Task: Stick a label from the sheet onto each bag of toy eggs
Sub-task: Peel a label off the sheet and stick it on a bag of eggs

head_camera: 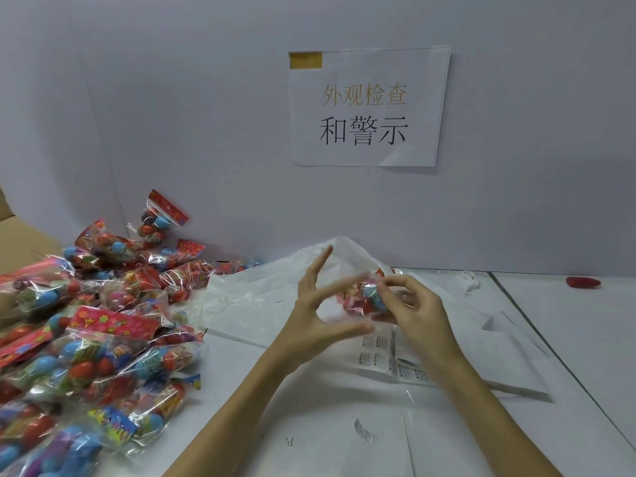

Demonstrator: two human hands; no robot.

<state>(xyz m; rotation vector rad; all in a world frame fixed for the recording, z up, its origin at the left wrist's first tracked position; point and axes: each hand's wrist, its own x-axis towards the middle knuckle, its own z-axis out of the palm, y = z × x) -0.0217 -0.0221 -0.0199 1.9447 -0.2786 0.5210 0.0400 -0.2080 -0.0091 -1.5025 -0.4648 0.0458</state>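
Bag of toy eggs (365, 293) pinched in my R hand (409, 304); L hand (318, 306) fingers spread, above label sheet (395, 363).

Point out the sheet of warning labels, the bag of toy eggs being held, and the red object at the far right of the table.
White sheet of printed warning labels (380, 356): head view, on its printed squares.
Clear plastic bag of coloured toy eggs (366, 294): head view, on the blue egg.
Small red object (583, 282): head view, on its middle.

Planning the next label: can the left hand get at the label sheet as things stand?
Probably yes: the left hand is open and holds nothing, and the label sheet lies uncovered just below it, though the right hand hovers close.
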